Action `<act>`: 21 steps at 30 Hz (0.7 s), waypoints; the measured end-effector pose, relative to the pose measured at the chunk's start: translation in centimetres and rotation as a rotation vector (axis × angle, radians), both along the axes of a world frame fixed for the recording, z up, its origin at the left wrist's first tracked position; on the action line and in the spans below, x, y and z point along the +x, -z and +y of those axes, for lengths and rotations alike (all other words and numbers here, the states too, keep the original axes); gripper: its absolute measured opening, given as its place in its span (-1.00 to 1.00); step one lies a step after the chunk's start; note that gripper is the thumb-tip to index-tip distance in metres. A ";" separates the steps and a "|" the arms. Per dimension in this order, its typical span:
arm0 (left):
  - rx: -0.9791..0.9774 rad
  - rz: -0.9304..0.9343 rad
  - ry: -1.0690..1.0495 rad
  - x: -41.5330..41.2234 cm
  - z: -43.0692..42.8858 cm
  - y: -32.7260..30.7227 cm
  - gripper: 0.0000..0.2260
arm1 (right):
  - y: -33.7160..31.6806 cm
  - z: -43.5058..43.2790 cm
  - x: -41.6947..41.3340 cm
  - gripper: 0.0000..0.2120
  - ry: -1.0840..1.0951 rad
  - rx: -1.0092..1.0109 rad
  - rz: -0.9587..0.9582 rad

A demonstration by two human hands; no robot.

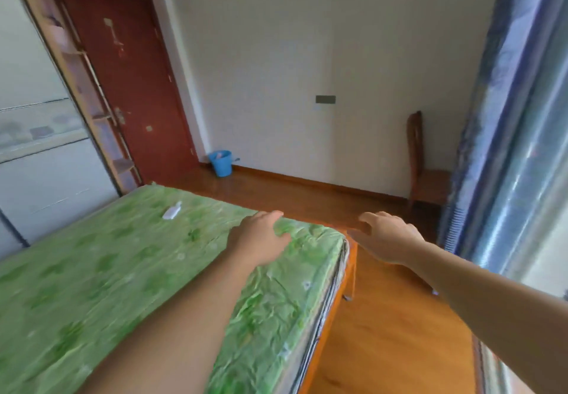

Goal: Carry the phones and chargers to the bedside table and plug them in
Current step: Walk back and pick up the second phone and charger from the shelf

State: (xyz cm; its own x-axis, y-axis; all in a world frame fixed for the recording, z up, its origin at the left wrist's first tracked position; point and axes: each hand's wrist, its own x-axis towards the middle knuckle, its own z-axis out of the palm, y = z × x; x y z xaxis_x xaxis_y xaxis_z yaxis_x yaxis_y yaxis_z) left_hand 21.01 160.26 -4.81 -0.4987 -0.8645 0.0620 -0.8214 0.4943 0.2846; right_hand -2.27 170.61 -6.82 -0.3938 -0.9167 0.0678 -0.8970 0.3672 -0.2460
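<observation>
Both my arms reach forward, and both hands hold nothing. My left hand (261,237) hovers palm down over the far right corner of the green bed (107,270), fingers apart. My right hand (387,235) is stretched out over the wooden floor just past that corner, fingers spread. A small white object (172,210) lies on the sheet near the bed's far edge; I cannot tell what it is. No phone, charger or bedside table is in view.
A red-brown door (129,86) stands at the back left beside a wardrobe (46,148). A blue bucket (220,162) sits by the wall. A wooden chair (425,172) stands at the right, next to a blue curtain (498,117) and window. A wall socket plate (325,99) is on the far wall.
</observation>
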 end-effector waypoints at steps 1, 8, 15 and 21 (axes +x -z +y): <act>0.008 -0.001 0.030 -2.4 -1.4 0.2 -0.48 | 0.0 -0.8 -2.0 -0.38 0.028 -0.010 -0.008; 0.021 0.040 0.167 -16.3 -14.6 2.4 -0.52 | -0.1 -10.9 -14.2 -0.41 0.206 -0.023 -0.042; 0.087 0.058 0.219 -29.4 -27.2 2.7 -0.58 | -0.9 -21.4 -26.7 -0.41 0.267 -0.023 -0.049; 0.051 0.009 0.200 -40.7 -36.7 3.7 -0.60 | 0.7 -31.2 -39.8 -0.41 0.247 -0.030 -0.064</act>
